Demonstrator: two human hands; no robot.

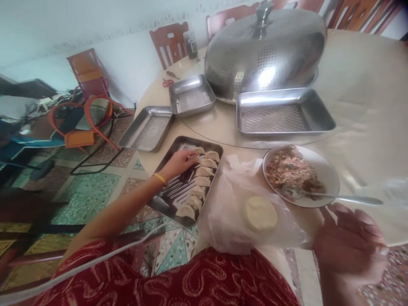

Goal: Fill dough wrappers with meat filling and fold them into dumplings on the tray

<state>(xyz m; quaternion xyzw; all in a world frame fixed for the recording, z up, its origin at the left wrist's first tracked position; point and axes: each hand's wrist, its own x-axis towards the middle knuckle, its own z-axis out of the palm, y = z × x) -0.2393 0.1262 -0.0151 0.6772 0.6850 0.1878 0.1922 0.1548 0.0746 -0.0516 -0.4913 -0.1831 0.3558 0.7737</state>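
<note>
My left hand, with a yellow band at the wrist, reaches over a dark metal tray. Its fingers close on a dumpling at the far end of the tray. Several more pleated dumplings lie in a row along the tray's right side. My right hand is near the table's front edge, palm up, fingers loosely apart and holding nothing; it is slightly blurred. Just beyond it stands a white bowl of meat filling with a metal spoon resting in it.
A stack of round wrappers sits on a thin plastic bag before me. Metal trays and a larger tray lie farther back. Behind them is a big perforated metal dome cover. Red scissors lie at the far left.
</note>
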